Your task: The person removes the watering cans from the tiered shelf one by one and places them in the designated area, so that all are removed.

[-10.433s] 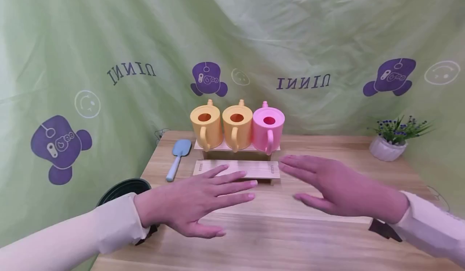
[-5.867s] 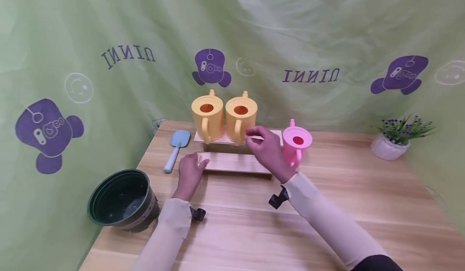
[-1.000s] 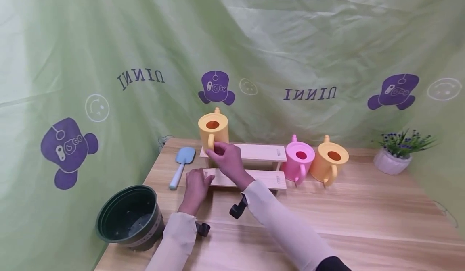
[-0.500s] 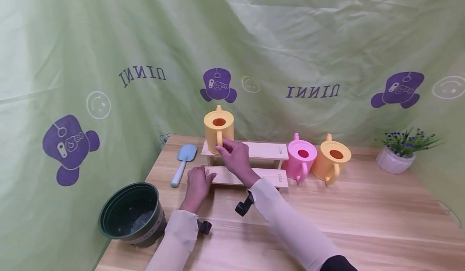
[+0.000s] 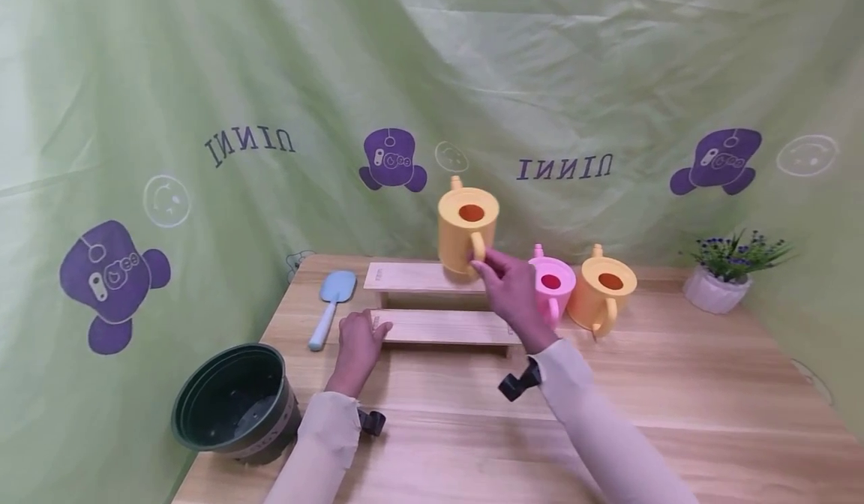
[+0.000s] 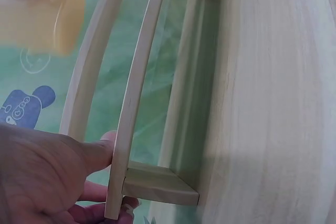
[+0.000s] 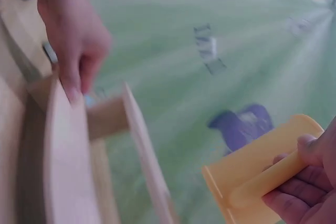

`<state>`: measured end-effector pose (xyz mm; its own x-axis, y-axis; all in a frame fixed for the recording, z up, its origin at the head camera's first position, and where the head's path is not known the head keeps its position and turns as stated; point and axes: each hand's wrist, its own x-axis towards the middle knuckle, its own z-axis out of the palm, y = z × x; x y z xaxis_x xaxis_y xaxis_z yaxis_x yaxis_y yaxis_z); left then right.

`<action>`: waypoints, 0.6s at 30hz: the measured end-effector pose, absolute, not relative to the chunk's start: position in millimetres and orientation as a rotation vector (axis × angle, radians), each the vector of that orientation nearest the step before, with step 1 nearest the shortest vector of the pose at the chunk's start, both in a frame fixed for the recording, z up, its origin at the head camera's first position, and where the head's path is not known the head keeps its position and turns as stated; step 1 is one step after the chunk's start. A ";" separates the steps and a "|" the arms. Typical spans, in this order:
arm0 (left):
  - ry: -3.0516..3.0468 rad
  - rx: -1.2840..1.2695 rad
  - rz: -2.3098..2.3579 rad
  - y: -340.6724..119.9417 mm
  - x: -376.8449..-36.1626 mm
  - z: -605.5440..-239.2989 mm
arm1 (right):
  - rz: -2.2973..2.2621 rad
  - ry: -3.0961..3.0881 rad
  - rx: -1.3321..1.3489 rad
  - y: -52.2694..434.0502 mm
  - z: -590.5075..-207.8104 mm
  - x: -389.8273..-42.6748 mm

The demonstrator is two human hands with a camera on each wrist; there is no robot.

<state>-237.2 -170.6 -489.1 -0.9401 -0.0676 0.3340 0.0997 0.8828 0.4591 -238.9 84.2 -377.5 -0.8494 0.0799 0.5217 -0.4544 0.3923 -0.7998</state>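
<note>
My right hand (image 5: pixel 516 290) grips the handle of a yellow watering can (image 5: pixel 461 238), held up above the right part of a two-tier wooden shelf (image 5: pixel 439 327). In the right wrist view, thumb and fingers wrap that can's handle (image 7: pixel 273 179). My left hand (image 5: pixel 358 343) pinches the left end of the lower tier; the left wrist view has the thumb on top of the board (image 6: pixel 128 108) and fingers underneath. A pink watering can (image 5: pixel 550 286) stands on the table right of the shelf, partly behind my right hand. Beside it stands another yellow watering can (image 5: pixel 601 290).
Left of the shelf lies a blue trowel (image 5: pixel 331 305). A dark green pot (image 5: pixel 236 406) stands at the table's left edge. A white pot of purple flowers (image 5: pixel 718 286) stands at the far right. Behind the table (image 5: pixel 432 429) hangs a green curtain (image 5: pixel 304 54).
My right hand has lifted the last yellow watering can off the upper tier and carried it rightward. Earlier, the pink can and the other yellow can went from shelf to table.
</note>
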 end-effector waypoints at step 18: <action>-2.756 0.016 -0.713 -166.9 -234.2 -485.2 | 1.191 -2.147 0.089 249.7 -353.9 -208.2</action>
<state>-234.2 -166.9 -485.2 -0.9569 -0.0831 0.2784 0.0624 0.8772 0.4761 -208.2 249.7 -353.9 -0.7726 0.2505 0.5834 -0.3624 0.5804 -0.7292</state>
